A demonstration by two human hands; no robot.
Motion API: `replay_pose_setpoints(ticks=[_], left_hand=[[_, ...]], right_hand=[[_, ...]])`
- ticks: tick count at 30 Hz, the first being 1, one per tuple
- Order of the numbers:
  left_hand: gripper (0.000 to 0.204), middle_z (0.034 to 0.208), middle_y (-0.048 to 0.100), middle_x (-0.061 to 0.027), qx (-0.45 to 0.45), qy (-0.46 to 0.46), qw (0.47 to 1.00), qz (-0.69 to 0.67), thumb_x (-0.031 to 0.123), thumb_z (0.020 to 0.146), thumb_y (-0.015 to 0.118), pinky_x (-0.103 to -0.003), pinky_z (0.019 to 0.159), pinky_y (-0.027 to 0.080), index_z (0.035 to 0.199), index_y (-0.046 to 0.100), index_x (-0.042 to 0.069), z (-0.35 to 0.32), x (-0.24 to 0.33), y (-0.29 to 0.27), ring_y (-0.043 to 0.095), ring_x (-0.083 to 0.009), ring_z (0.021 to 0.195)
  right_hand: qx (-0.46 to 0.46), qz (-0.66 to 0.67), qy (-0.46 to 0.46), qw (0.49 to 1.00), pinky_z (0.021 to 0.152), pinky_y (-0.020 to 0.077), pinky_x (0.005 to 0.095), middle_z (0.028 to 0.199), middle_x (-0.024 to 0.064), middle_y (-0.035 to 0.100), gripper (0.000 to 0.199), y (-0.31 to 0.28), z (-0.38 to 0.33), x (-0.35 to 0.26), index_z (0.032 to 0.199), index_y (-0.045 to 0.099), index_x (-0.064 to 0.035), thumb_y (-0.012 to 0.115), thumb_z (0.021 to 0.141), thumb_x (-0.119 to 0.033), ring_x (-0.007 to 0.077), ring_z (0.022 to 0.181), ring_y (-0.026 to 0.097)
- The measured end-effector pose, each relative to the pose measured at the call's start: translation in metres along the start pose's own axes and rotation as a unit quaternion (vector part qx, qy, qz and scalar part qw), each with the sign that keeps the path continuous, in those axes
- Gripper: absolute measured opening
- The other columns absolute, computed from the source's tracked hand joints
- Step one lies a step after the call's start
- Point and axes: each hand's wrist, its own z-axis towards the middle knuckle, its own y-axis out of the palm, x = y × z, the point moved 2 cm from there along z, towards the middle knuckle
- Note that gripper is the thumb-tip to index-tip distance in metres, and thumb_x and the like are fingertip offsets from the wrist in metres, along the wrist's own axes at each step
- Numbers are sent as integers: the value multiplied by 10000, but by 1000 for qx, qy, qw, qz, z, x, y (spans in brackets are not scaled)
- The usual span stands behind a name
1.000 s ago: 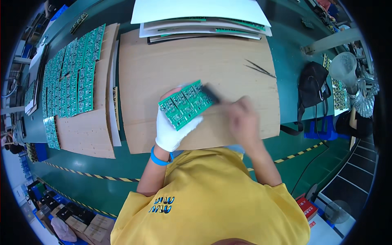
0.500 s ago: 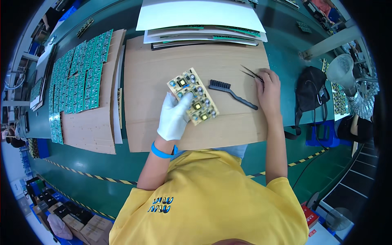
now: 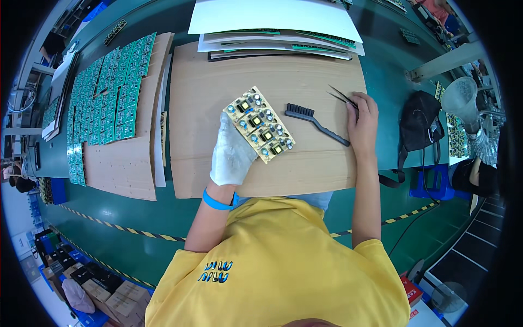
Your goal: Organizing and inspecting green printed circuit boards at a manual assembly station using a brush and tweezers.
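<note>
My left hand [image 3: 231,152], in a white glove, holds a tan circuit board [image 3: 260,124] from beneath and along its left edge. The board's component side faces up, with transformers and small round capacitors in rows. My bare right hand [image 3: 364,120] rests at the right of the cardboard sheet [image 3: 201,98], closed around a pair of dark tweezers [image 3: 340,94] whose tips point up and left, slightly apart. Between the two hands a black brush [image 3: 321,127] with a curved handle lies on the cardboard, bristles toward the board, touched by neither hand.
Rows of green circuit boards [image 3: 109,98] cover another cardboard sheet at the left. White sheets [image 3: 272,17] with boards between them are stacked at the far side. To the right are a black bag [image 3: 419,121] and a clear funnel-shaped duct [image 3: 460,97].
My left thumb has moved off the top of the circuit board, so its components now show. My right hand still holds the tweezers. The whole view has shifted slightly.
</note>
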Motion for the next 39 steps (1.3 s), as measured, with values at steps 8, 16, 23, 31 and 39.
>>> replay_pose_setpoints(ticks=[8, 16, 23, 31, 39], left_hand=[[660, 1517, 462, -133, -16, -7, 1000, -7, 542, 1077, 348, -546, 1120, 423, 1571, 314, 105, 1, -2, 1, 500, -342, 1357], [604, 1417, 561, -123, -23, 6, 999, -31, 548, 1068, 381, -530, 1096, 424, 1472, 438, 101, 25, -15, 32, 534, -323, 1316], [576, 1207, 656, -125, -87, 104, 981, 139, 552, 1048, 456, -399, 823, 530, 1326, 542, 55, 83, 5, 93, 653, -260, 1061], [453, 690, 647, -67, 186, 147, 917, 320, 448, 1052, 527, -228, 432, 364, 881, 642, 44, 146, 65, 69, 612, -127, 557], [471, 578, 605, -75, 190, 186, 902, 341, 413, 1061, 504, -233, 417, 287, 766, 623, 66, 154, 79, 44, 508, -112, 449]], right_hand=[[-14, 21, 21, 999, 972, 485, 414, 1195, 160, 644, 196, 1, 1, 3, 1100, 662, 11, 675, 910, -35, 361, 1123, 596], [-103, 305, 21, 946, 1088, 413, 403, 1320, 197, 601, 417, -25, 4, -68, 1241, 617, 39, 532, 1049, -320, 346, 1268, 547], [-309, 557, 231, 735, 1103, 383, 406, 1339, 200, 591, 491, -49, 66, -105, 1399, 537, 25, 464, 1077, -339, 327, 1258, 553], [-76, 44, -171, 981, 1152, 323, 407, 1418, 190, 512, 442, 9, 192, -9, 1404, 582, -72, 581, 1021, -293, 353, 1334, 449], [-28, 223, -94, 970, 1067, 440, 415, 1307, 226, 626, 527, 49, 286, 40, 1314, 638, -40, 679, 943, -414, 393, 1203, 589]])
